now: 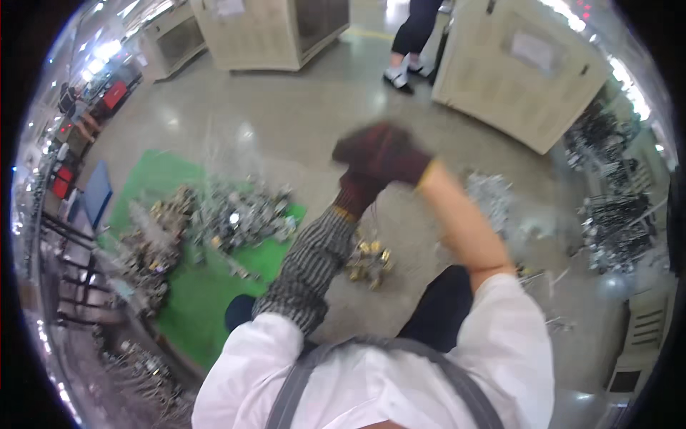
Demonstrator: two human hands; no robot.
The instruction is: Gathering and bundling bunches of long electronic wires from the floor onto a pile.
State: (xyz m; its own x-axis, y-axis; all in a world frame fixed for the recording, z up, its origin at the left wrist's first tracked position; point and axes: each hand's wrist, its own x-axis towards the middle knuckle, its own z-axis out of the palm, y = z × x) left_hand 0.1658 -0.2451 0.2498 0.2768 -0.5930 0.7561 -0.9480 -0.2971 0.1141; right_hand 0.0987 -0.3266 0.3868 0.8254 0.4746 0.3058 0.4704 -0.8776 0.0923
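I observe gloved left hand (359, 186) and right hand (397, 151) overlapping, blurred, at twelve o'clock from the torso (386, 386); forearms (468, 225) converge; I cannot tell either hand's opening or grip

Beige cabinet (250, 34): standing far, left of centre.
Cream cabinet (486, 89): standing far right (a pale sheet (534, 51) showing on it).
Co-worker (418, 32): standing beside the cream cabinet.
Blue panel (98, 193): resting left.

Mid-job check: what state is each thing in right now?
Left hand: gloved, overlapping the other, grip unclear.
Right hand: gloved, blurred, grip unclear.
Green mat: spread on the floor, partly covered.
Silver metal pieces: heaped loose on the mat.
Gold-coloured pieces: loosely piled on the floor.
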